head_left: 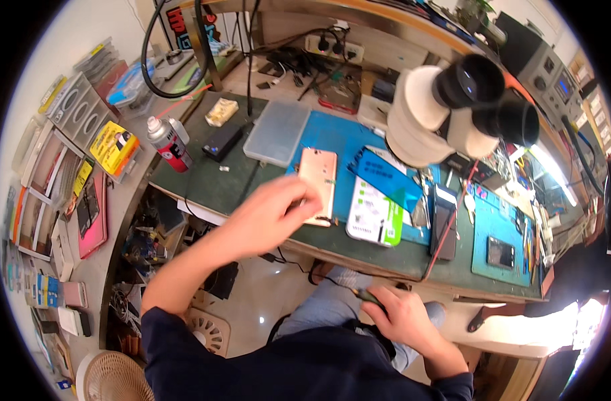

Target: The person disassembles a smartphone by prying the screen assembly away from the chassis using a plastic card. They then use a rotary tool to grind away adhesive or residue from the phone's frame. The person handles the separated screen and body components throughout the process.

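A gold phone housing lies on the near edge of the blue mat. My left hand hovers at its left side, partly over it, slightly blurred. The fingers are curled toward the thumb, and whatever they pinch, if anything, is hidden. Below the table edge, over my lap, my right hand is closed round a dark-handled tool. Its thin tip points up and left; the exact kind is unclear. To the right of the housing lie a white and green package and a blue pouch.
A microscope stands at the back right. Behind the housing is a clear plastic case; further left are a black box and a spray can. Dark phones and a second blue mat with tools lie right.
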The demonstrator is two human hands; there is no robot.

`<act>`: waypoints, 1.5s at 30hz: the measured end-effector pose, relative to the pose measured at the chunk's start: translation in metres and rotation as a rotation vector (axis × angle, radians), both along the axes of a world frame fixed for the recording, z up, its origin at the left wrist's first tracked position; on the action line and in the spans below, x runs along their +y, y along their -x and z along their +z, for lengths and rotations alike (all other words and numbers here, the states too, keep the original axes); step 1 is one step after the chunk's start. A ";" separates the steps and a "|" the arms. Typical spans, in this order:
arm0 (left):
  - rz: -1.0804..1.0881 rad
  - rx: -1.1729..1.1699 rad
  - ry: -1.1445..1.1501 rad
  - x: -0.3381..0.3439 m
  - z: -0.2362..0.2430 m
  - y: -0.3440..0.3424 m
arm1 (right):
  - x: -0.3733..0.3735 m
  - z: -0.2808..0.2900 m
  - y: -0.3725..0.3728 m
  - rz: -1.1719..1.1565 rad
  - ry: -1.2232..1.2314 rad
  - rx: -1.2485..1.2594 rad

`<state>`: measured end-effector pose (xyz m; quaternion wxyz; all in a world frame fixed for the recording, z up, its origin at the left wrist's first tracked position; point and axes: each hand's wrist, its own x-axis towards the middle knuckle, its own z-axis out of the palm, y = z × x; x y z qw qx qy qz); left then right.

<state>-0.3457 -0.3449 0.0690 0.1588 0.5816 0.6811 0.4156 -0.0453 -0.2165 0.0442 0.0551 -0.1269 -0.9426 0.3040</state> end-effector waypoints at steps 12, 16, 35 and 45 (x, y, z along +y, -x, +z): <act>0.305 0.592 0.169 0.268 -0.014 0.175 | 0.021 0.012 -0.078 -0.483 0.292 -0.223; 0.286 0.676 0.183 0.276 -0.028 0.170 | 0.026 0.014 -0.078 -0.554 0.390 -0.326; 0.506 0.400 0.234 -0.049 0.006 0.115 | 0.021 -0.018 -0.057 -0.315 0.437 -0.178; 0.382 0.633 0.156 0.036 -0.046 0.092 | 0.011 -0.013 -0.089 -0.426 0.434 -0.110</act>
